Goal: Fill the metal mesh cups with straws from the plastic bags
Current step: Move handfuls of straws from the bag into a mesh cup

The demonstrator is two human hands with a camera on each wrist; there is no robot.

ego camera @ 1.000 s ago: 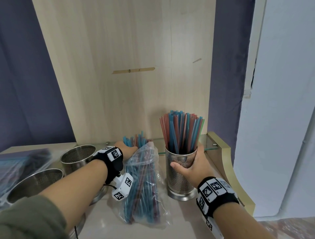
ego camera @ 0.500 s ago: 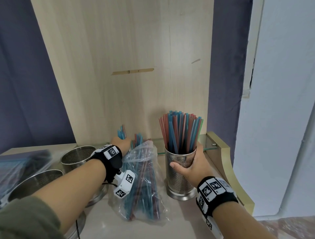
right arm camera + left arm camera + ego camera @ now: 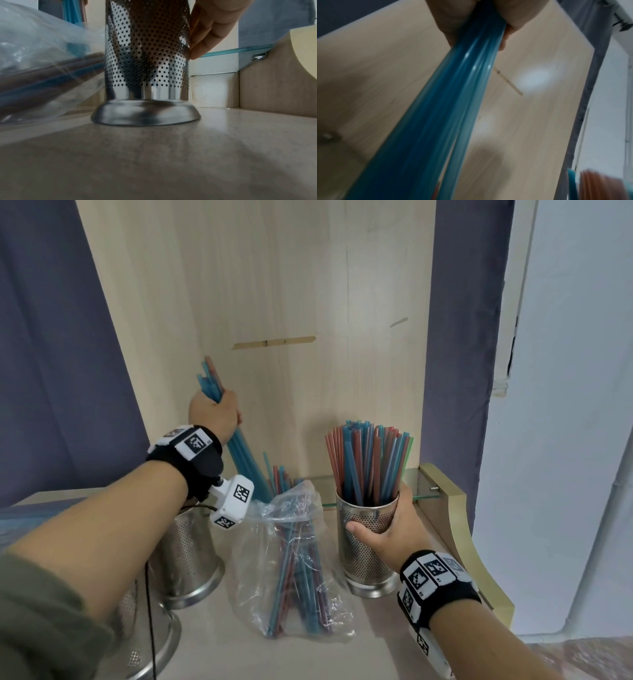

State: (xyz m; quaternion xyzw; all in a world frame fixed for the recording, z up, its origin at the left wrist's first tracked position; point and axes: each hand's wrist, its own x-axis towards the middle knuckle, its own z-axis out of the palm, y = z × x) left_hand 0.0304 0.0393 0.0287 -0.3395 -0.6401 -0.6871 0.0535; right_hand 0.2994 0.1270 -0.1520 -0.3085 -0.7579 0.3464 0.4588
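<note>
My left hand (image 3: pixel 214 413) grips a bundle of mostly blue straws (image 3: pixel 244 460) and holds it up over the clear plastic bag (image 3: pixel 294 563); the bundle's lower ends are still at the bag's mouth. In the left wrist view the blue straws (image 3: pixel 440 108) run down from my curled fingers (image 3: pixel 453 20). The bag lies on the counter with several blue and red straws inside. My right hand (image 3: pixel 383 529) wraps round a perforated metal cup (image 3: pixel 363 553) packed with upright straws (image 3: pixel 368 460). The right wrist view shows that cup (image 3: pixel 147 56) standing on its base, fingers (image 3: pixel 202 40) against its wall.
Two more metal mesh cups (image 3: pixel 186 559) (image 3: pixel 137 642) stand at the left under my left forearm. A second bag of straws (image 3: pixel 20 522) lies at the far left. A wooden panel (image 3: pixel 274 302) rises behind; a glass ledge (image 3: pixel 421 487) and curved wooden rim (image 3: pixel 469 542) bound the right.
My left hand has risen from the bag's mouth, drawing a bundle of blue straws up and out. My right hand has stayed on the filled cup.
</note>
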